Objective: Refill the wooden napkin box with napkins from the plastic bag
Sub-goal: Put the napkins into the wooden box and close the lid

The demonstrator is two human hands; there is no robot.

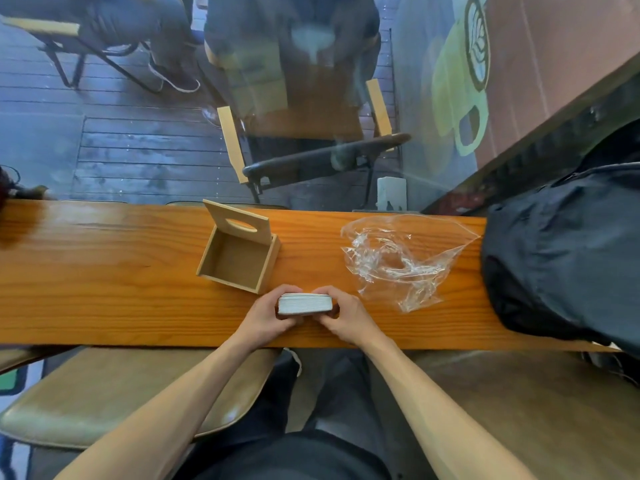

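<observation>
Gripping from both ends, the left hand point(266, 318) and the right hand point(341, 315) clamped a thick stack of white paper napkins point(304, 303) between them, fingers curled over its far edge and thumbs on the near side, low over the long orange-brown wooden counter point(104, 271). At eleven o'clock from the stack, just beside it, sat the square light-wood napkin box point(239, 259), its hollow bare and its slotted lid point(239, 225) tipped upright on the far side. Out at two o'clock from the stack the crumpled clear plastic bag point(398, 258) lay flat and apart from both hands. Further along at three o'clock, a bulky black fabric backpack point(561, 254) slumped over the counter's end.
</observation>
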